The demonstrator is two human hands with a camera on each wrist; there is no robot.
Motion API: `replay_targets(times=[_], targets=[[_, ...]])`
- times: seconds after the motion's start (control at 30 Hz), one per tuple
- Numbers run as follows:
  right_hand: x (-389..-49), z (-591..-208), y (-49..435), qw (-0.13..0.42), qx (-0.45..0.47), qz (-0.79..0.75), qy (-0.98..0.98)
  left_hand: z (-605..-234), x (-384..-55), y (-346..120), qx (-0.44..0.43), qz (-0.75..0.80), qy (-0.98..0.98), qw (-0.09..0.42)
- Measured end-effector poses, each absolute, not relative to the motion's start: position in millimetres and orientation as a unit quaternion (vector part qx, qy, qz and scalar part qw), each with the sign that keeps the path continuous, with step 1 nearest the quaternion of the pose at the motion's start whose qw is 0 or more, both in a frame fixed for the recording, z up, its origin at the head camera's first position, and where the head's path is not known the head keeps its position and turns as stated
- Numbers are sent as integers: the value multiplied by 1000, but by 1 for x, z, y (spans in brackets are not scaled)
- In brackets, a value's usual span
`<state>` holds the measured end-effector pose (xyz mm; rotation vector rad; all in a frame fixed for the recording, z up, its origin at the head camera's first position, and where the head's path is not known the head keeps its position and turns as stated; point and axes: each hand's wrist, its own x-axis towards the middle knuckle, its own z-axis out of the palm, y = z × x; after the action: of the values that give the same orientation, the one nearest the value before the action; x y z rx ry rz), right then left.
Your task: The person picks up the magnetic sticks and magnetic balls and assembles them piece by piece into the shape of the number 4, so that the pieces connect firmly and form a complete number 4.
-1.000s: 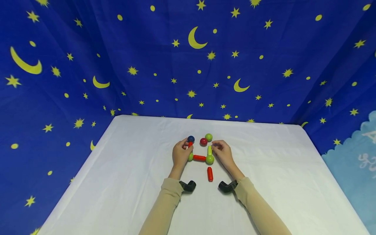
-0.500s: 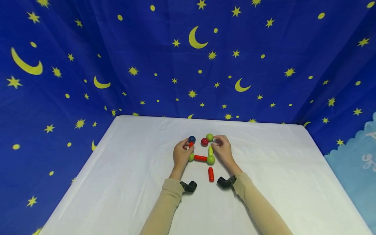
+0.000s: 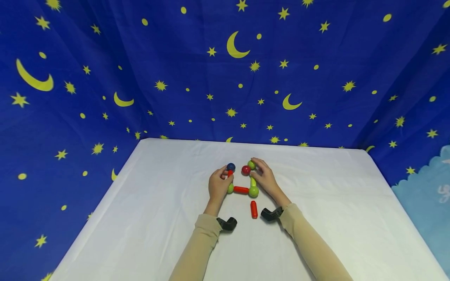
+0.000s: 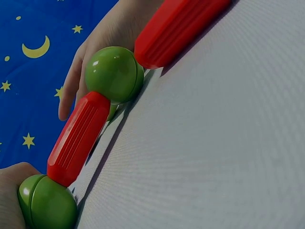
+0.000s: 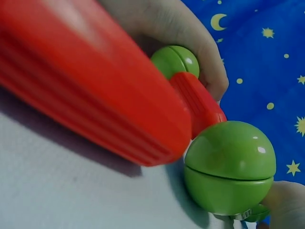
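Note:
In the head view my left hand [image 3: 218, 188] pinches an upright-running red rod [image 3: 230, 173] between thumb and fingers. A dark blue ball [image 3: 231, 166] tops that rod, and a green ball [image 3: 230, 189] sits at its lower end. A second red rod [image 3: 241, 190] links this ball to another green ball [image 3: 253, 191], from which a yellow-green rod [image 3: 253, 182] points away from me. At its far end my right hand [image 3: 266, 180] curls thumb and index finger about a green ball [image 3: 251, 164]. A red ball [image 3: 246, 170] lies against that ball, beside the thumb.
A loose red rod [image 3: 254, 209] lies on the white-covered table [image 3: 168, 218], nearer to me; it looms large in the right wrist view [image 5: 95, 90]. Black wrist cameras [image 3: 227, 224] hang inward from both cuffs. A blue star-patterned curtain [image 3: 197, 78] surrounds the table's back and sides.
My right hand has moved from beside the yellow-green rod up and leftward to the far green ball, its fingers now about it. My left hand keeps its hold on the red rod.

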<state>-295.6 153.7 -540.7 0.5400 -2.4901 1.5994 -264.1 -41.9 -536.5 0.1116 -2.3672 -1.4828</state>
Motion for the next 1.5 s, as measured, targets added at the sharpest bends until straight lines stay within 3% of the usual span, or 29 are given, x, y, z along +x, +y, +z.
replay_targets(times=[0.67,1.0,1.5], targets=[[-290,-531,148,65,126,537,-831,-537,-265,-42,39,-518,-837,170],[-286,-537,153,112,61,531,-838,-538,-264,-42,38,-517,-838,169],[-279,-539,152,119,100,537,-829,-538,-265,-42,38,-510,-843,168]])
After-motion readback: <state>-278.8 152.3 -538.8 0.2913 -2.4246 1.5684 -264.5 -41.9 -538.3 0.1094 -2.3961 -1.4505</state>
